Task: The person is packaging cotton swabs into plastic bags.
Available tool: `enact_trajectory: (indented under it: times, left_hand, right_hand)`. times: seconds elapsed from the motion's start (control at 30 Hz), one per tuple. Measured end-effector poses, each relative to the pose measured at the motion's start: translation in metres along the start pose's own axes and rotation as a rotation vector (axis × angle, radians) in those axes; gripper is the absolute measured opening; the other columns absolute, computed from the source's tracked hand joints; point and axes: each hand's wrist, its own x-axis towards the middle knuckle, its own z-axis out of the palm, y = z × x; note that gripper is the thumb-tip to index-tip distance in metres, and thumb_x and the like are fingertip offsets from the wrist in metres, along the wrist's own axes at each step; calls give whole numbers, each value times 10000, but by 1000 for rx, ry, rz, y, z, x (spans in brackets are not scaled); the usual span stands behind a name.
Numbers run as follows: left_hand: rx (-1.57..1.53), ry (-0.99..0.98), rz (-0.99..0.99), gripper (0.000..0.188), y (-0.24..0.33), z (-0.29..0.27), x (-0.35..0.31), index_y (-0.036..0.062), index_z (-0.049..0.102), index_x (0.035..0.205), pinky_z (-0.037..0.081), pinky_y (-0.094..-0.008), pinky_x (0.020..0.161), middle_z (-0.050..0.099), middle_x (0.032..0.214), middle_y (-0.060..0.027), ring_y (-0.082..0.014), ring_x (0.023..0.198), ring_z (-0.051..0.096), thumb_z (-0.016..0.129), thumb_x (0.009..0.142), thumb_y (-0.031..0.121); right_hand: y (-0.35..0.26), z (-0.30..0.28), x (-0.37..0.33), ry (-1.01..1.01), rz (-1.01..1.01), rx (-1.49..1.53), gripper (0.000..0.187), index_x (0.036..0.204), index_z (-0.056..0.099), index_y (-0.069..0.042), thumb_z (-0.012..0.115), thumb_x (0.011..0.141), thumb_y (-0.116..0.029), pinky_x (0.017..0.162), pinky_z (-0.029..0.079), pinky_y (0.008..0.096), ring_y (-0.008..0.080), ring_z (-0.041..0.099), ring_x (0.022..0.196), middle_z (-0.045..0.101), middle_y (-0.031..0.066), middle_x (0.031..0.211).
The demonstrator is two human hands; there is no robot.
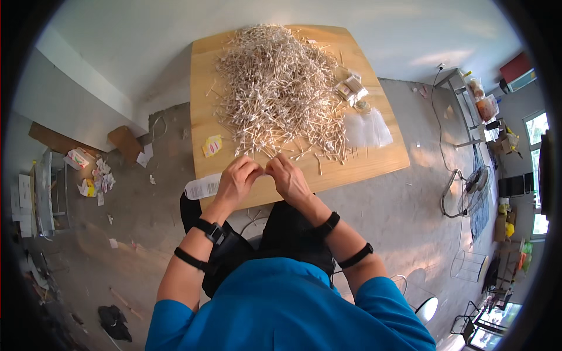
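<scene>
- White flat label sheet [202, 187] hangs over the near-left edge of the light wooden square worktop [202, 88]; small yellow paper packet [212, 145] lies just above it. We keep both clear of our elbows.
- Left hand [237, 178]: fingers curled in, tips pinched together with the right hand at the near edge. What's between them is too small to make out, probably a few sticks from the pile.
- Big heap of thin white-tipped wooden cotton swabs [275, 88] covers the worktop's middle, its near fringe just beyond our fingertips. We'd judge it best to pull from that fringe, not dig into the centre.
- Right hand [290, 175]: same closed pinch, touching the left. We keep the tips aligned before squaring a bundle.
- Clear plastic bags [366, 130] lie right of the heap, small filled packs [351, 89] behind them, within reach.
</scene>
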Motion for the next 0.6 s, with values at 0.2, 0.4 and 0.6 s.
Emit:
enact_trajectory:
  times: [0.2, 0.4, 0.6]
  left_hand:
    - [-2, -85, -7, 72, -28, 14, -9, 13, 612, 883, 500, -431, 696, 590, 893, -140, -370, 827, 622, 671, 843, 3]
    - [20, -35, 20, 96, -34, 11, -11, 14, 614, 899, 509, -425, 706, 594, 892, -135, -360, 833, 629, 677, 830, -10]
    - [9, -66, -15, 101, -33, 15, -18, 11, 615, 893, 511, -434, 698, 588, 894, -152, -378, 835, 626, 690, 825, 4]
  right_hand:
    - [22, 32, -11, 5, -2, 100, 81, 954, 548, -22, 568, 883, 12, 702, 507, 493, 439, 603, 819, 557, 203, 923]
    - [14, 34, -8, -11, 13, 130, 98, 959, 547, -15, 564, 875, 35, 716, 505, 488, 441, 598, 839, 559, 210, 938]
    - [16, 36, -12, 26, -18, 129, 81, 952, 564, -9, 575, 880, 26, 719, 506, 477, 437, 594, 834, 564, 200, 936]
